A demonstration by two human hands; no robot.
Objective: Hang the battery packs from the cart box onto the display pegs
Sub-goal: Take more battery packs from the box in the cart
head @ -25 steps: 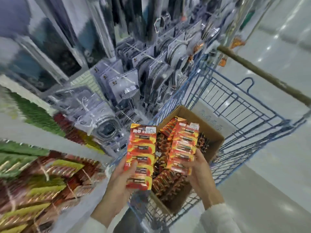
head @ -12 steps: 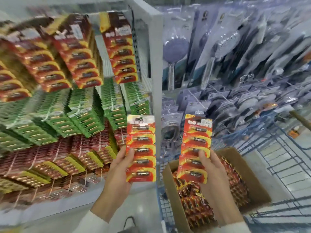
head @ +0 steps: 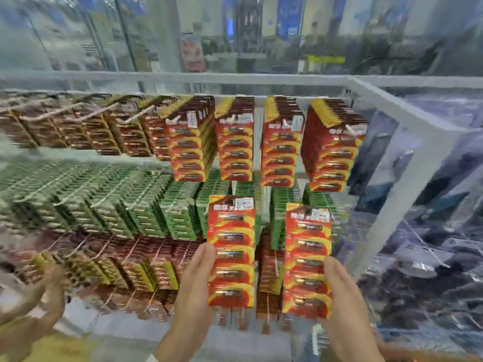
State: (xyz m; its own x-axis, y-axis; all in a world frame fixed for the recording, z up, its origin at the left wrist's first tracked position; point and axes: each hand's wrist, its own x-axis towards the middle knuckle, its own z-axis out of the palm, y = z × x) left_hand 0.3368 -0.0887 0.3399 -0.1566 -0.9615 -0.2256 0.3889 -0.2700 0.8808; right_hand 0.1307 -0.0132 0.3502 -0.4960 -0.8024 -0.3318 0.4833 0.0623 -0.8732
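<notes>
At the far left a blurred hand point(head: 44, 291) belonging to someone else reaches toward the lowest row of the display (too smeared to say what it is doing). Next come the green packs point(head: 146, 210), thin flat cards packed tight in slanting rows.

The left hand point(head: 194, 291) grips the left pack point(head: 231, 252) low on its left edge. The thumb lies across the front and the other fingers are hidden behind the card. The pack is held upright and facing the person, with its top clear of the hand. I judge this is so the top can be slid straight onto a peg. Above it hang the red packs point(head: 236, 142) of the top row, each stack threaded on a white peg point(head: 285, 124) and tilted a little forward.

The right hand point(head: 347, 304) holds the right pack point(head: 307, 259) the same way by its right edge, thumb on the front and fingers behind out of sight. Both packs are away from the pegs, in front of the green row. They are glossy red-and-yellow cards, long and rectangular, with shiny clear bubbles over small batteries lying crosswise and a white price sticker near the top.

Further right stands the white post point(head: 407, 158) of the display frame, smooth and square-edged. The cart box is out of view.
</notes>
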